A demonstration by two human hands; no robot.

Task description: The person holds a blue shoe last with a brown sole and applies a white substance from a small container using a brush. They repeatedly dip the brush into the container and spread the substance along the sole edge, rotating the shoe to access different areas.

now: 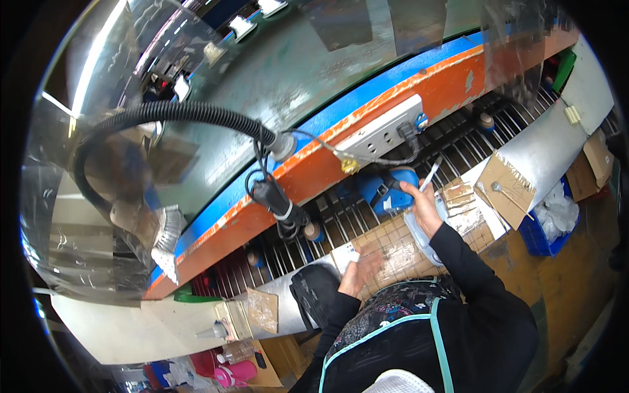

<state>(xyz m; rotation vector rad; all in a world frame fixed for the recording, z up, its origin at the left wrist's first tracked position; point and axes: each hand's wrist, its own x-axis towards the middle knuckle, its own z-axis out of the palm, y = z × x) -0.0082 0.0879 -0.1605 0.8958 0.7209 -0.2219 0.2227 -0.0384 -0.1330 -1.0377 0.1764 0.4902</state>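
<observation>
My right hand (pixel 426 208) is closed on a blue shoe-like piece (pixel 392 191) with a dark strap, held over the metal rollers. A thin white stick-like tool (pixel 430 173) also juts up from between the fingers of this hand. Below its wrist lies a pale grey, sole-shaped piece (pixel 419 234). Nearer my body, my left hand (pixel 357 275) hovers over the taped cardboard work surface (pixel 400 252), its fingers stretched out and smeared by motion. Beside its thumb is a white piece with a small blue mark (pixel 343 254); I cannot tell whether the hand touches it.
Beyond the roller track (pixel 347 223) runs an orange and blue conveyor frame (pixel 452 75) with a white power strip (pixel 383 131). A black corrugated hose (pixel 190 111) arches at left. Brushes lie on cardboard (pixel 504 190) at right, above a blue bin (pixel 547 242). A black cloth-like bundle (pixel 313 295) sits left.
</observation>
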